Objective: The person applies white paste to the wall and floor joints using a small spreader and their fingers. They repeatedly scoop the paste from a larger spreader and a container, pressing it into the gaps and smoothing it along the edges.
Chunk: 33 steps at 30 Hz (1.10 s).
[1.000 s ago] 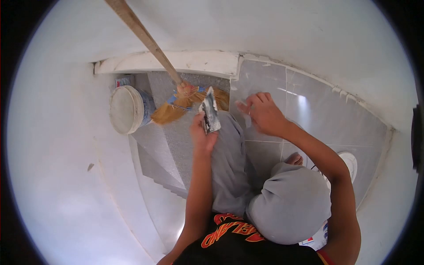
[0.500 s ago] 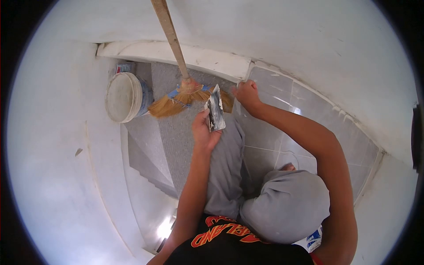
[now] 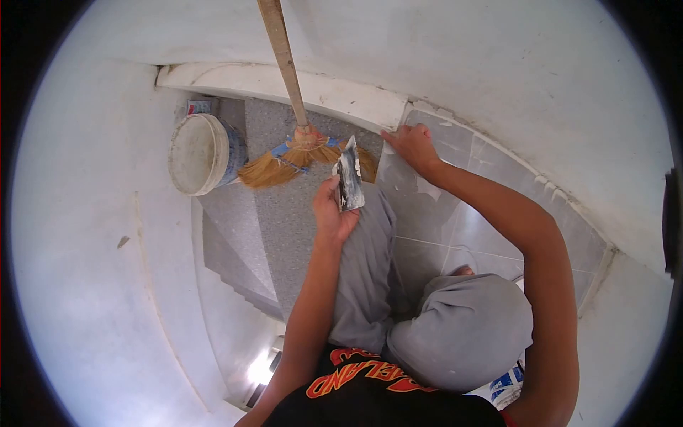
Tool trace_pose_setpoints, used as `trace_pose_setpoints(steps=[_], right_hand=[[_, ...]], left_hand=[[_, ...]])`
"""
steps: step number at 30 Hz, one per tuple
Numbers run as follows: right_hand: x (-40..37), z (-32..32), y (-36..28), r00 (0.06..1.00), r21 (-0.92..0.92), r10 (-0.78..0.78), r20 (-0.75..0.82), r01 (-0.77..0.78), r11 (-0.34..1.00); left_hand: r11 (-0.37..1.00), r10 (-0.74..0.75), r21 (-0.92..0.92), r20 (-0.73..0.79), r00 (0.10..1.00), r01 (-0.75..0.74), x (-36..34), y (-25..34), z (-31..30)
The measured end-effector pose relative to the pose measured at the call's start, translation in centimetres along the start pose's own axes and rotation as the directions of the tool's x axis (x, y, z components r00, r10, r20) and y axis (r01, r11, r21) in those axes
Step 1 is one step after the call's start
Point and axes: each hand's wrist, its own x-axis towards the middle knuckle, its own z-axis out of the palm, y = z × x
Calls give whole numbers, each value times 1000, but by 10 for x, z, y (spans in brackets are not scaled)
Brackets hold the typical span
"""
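Observation:
My left hand (image 3: pixel 334 213) is closed around a putty knife (image 3: pixel 348 178), a flat metal blade smeared with white and dark paste. It is held over my grey-trousered leg, blade upward. At the end of the white ledge, my right hand (image 3: pixel 415 148) has its index finger stretched out, the tip touching the corner where the ledge meets the grey floor tile (image 3: pixel 420 245). Its other fingers are partly curled, and I see nothing in them. Whitish smears mark the tile beneath this hand.
A straw broom (image 3: pixel 302 149) with a wooden handle stands upright on the speckled step. To its left is a white bucket (image 3: pixel 199 154), tipped toward me in view, beside a small packet (image 3: pixel 199 107). Stairs descend at the lower left. A blue-and-white bag (image 3: pixel 506 384) lies near my right elbow.
My right hand has shifted slightly right, and its index finger is now stretched toward the ledge corner. My left hand still holds the putty knife in nearly the same place.

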Motion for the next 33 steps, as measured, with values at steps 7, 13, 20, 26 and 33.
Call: trace_pose_setpoints(steps=[7, 13, 20, 26, 33], right_hand=[[-18, 12, 36, 992, -47, -120, -46, 117, 992], [-28, 3, 55, 978, -239, -192, 80, 206, 949], [-83, -64, 45, 988, 434, 48, 150, -109, 894], [-122, -131, 26, 996, 998, -63, 57, -57, -6], [-115, -84, 22, 929, 871, 156, -337, 245, 425]], left_hand=[[1000, 8, 25, 7, 1000, -8, 3, -1, -5], [1000, 6, 6, 33, 999, -7, 3, -1, -5], [996, 3, 88, 11, 1000, -4, -1, -6, 8], [928, -29, 373, 89, 996, -6, -8, -15, 16], [993, -19, 115, -25, 1000, 22, -8, -12, 3]])
